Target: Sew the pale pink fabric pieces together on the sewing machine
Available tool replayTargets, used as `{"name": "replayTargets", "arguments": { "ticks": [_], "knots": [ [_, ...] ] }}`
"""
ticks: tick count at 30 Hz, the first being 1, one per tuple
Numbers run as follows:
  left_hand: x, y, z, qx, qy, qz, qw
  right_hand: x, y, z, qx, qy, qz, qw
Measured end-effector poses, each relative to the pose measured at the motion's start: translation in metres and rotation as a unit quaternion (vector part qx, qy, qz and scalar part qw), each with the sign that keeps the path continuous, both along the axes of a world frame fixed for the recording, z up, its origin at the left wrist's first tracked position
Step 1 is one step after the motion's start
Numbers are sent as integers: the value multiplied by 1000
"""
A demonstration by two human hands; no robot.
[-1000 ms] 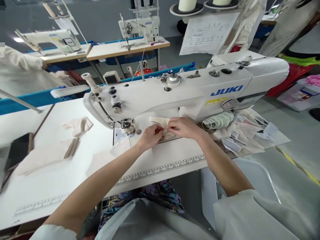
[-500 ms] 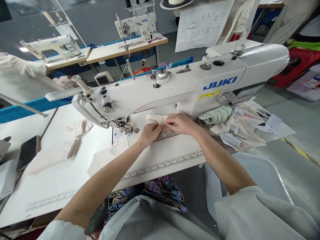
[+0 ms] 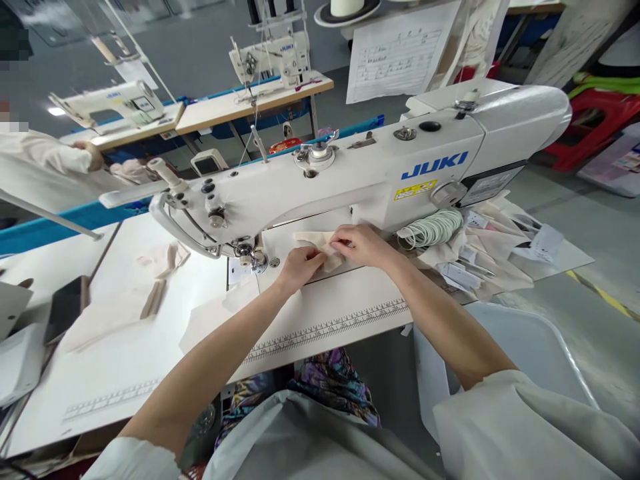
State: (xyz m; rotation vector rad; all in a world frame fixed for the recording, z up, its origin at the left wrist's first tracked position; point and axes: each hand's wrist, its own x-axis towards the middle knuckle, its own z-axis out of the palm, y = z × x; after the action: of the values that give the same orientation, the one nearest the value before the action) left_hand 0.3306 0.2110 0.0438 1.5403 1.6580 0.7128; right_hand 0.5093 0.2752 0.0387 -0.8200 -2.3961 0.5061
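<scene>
Under the arm of a white sewing machine (image 3: 350,163), a small cream fabric piece (image 3: 315,237) lies on the machine bed. My left hand (image 3: 301,267) pinches its lower left part, to the right of the needle and presser foot (image 3: 257,261). My right hand (image 3: 360,245) is closed on the fabric from the right, its fingertips close to those of my left hand. The fingers partly hide the cloth. Pale fabric (image 3: 210,319) lies flat on the table just left of the bed.
A coil of pale green cord (image 3: 434,229) and a pile of fabric pieces with labels (image 3: 490,253) lie right of the machine. More fabric (image 3: 113,313) and a dark phone-like object (image 3: 66,308) are left. A grey bin (image 3: 520,347) stands below right. Another person's hand (image 3: 89,155) shows far left.
My fingertips have moved slightly apart on the fabric. The whole view has shifted a little, and the other person's hand has come into sight at the far left.
</scene>
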Motion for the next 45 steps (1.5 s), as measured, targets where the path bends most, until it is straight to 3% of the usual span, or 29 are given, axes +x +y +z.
{"name": "replayTargets", "arguments": {
  "ticks": [5, 9, 16, 19, 23, 27, 31, 35, 38, 41, 45],
  "knots": [
    [0, -4, -1, 80, 96, -24, 992, -2, 0, -3, 56, 19, -66, 996],
    [6, -2, 1, 192, 194, -30, 961, -4, -2, -6, 94, 4, -97, 991],
    [9, 19, -11, 266, 299, -169, 901, -3, -8, 1, 152, -35, -145, 977],
    [9, 18, -21, 283, 325, -171, 886, 4, -16, 13, 213, -37, -132, 967],
    [12, 14, -27, 290, 356, -152, 875, 19, -36, 39, 395, 9, -136, 909],
    [12, 16, -20, 294, 354, -142, 877, 37, -63, 71, 431, -5, -104, 896],
    [14, 1, -4, 291, 301, -163, 893, 41, -94, 91, 309, -20, -39, 950],
    [8, -36, 14, 281, 206, -207, 914, 28, -112, 92, 184, -29, 58, 981],
    [-8, -69, 22, 178, -10, -279, 944, 16, -118, 82, 68, -55, 78, 993],
    [-28, -98, 26, 28, -270, -304, 913, 1, -122, 71, -37, -61, 71, 995],
    [-52, -126, 27, -32, -380, -253, 889, -33, -132, 64, -135, -67, 95, 984]
  ]
}}
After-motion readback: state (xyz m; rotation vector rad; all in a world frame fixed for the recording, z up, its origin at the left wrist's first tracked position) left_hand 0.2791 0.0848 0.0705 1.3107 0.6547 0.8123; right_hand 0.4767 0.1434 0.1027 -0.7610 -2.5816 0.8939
